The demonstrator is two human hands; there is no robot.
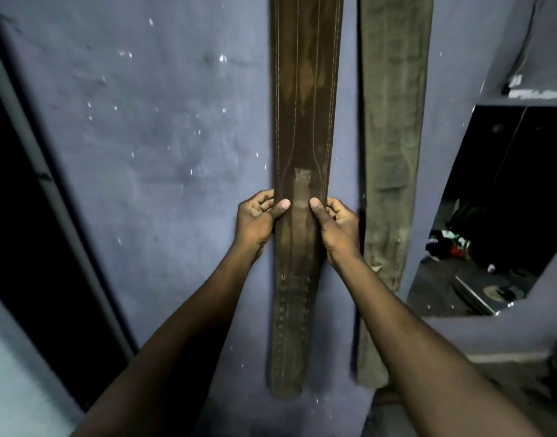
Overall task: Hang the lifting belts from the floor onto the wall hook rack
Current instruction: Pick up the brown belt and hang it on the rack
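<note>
I am looking down my two bare arms at a blue-grey wall point(160, 137) with white chips in its paint. A brown leather lifting belt point(305, 121) hangs straight down flat against it; its top runs out of the picture, so I cannot see what it hangs from. My left hand point(259, 217) pinches the belt's left edge and my right hand point(337, 225) its right edge. Both grip at the same height where the belt narrows, thumbs pressed on the front face and fingers curled round behind. Its lower end hangs loose below my wrists. Just beside it to the right, not touching, a second, olive lifting belt point(393, 121) hangs the same way. A dark doorway point(34, 216) stands at far left.
</note>
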